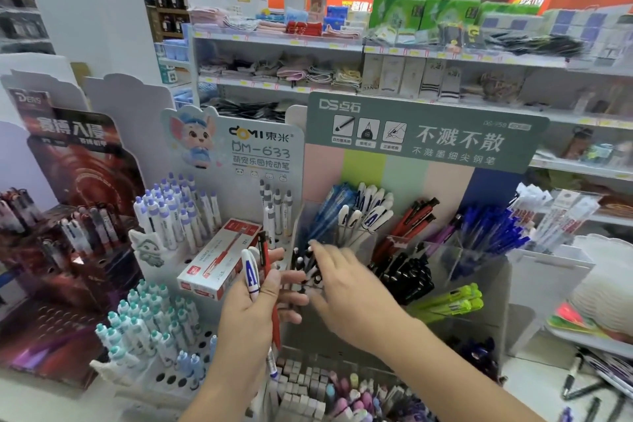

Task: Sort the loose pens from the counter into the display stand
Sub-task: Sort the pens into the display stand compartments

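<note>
My left hand (255,305) grips a small bunch of pens upright: a white pen with a blue letter on its cap (249,272) and a red pen (274,312). My right hand (337,279) reaches with spread fingers into a clear compartment of black-and-white pens (306,265) on the display stand (414,154). It is blurred, and I cannot tell if it holds a pen. Other compartments hold blue pens (330,212), white capped pens (368,212), red pens (414,219), black pens (406,279) and green pens (452,303).
A red and white pen box (219,262) lies on the Domi rack (212,216) at left. Dark pen racks (72,240) stand far left. Loose black pens (589,384) lie on the counter at lower right. Erasers and pastel pens (329,390) fill bins below. Shelves run behind.
</note>
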